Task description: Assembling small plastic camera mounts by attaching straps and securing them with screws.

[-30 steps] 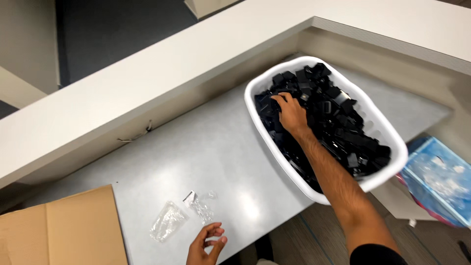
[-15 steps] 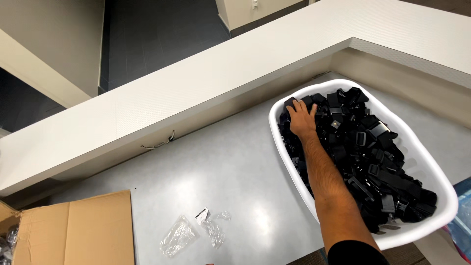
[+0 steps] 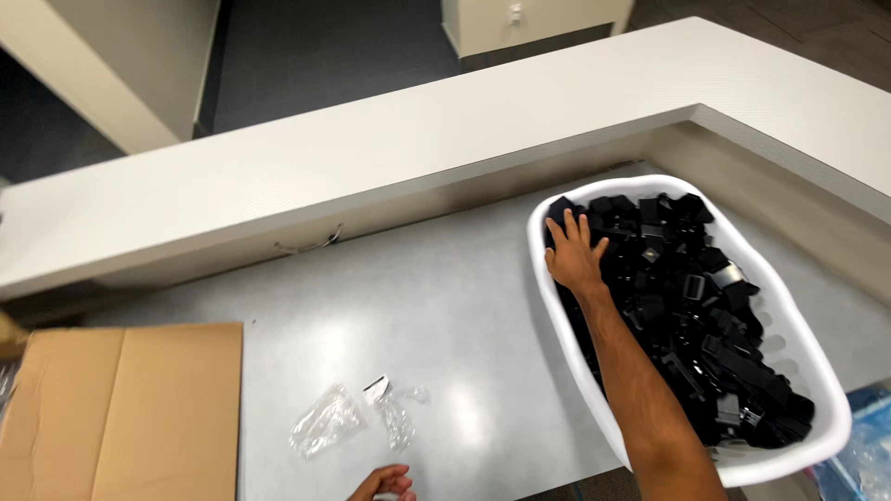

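Head view: right hand (image 3: pixel 574 256) rests with fingers (image 3: pixel 583 229) spread wide on black parts (image 3: pixel 687 306) inside white basket (image 3: pixel 557 306), right side of counter (image 3: pixel 445 297). Left hand (image 3: pixel 382 483) at near edge beside clear bags (image 3: pixel 357 417); cannot tell its finger state.

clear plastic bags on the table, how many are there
2: one clear plastic bag lies crumpled beside the cardboard box; the other lies just right of it, above the left hand. More could be hidden.
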